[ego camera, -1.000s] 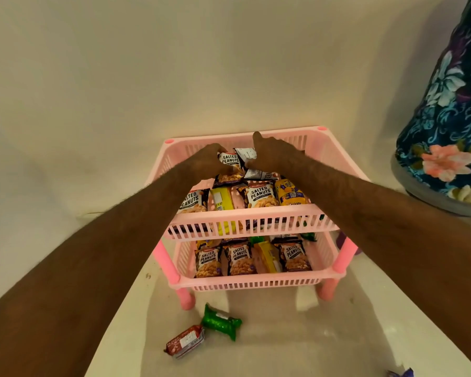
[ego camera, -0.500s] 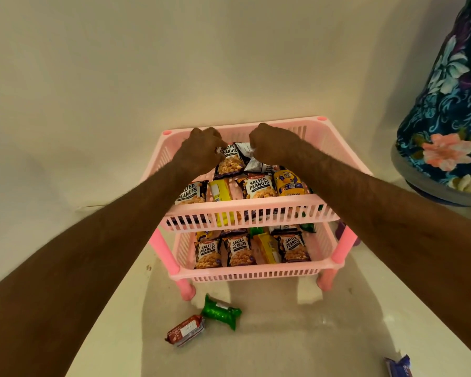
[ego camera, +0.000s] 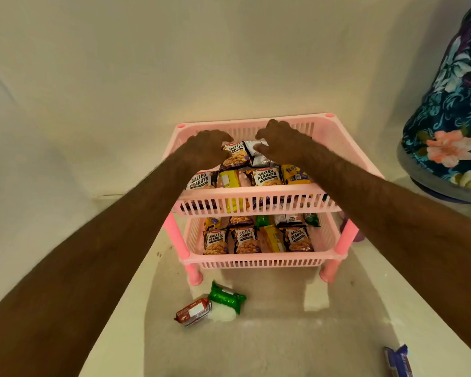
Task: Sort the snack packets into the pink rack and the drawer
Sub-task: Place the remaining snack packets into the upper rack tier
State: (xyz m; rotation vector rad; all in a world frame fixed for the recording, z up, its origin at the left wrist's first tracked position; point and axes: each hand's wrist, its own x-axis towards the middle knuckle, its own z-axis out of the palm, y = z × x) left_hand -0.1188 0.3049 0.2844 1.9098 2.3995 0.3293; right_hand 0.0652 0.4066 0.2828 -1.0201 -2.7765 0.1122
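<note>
Both arms outstretched, L hand [ego camera: 206, 148] & R hand [ego camera: 282, 142] curled, palms down

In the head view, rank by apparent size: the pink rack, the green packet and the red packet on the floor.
1. Pink rack, by far the largest.
2. Green packet.
3. Red packet.
The two packets look close in size, and the red one lies at an angle, so their order is unsure.
</note>
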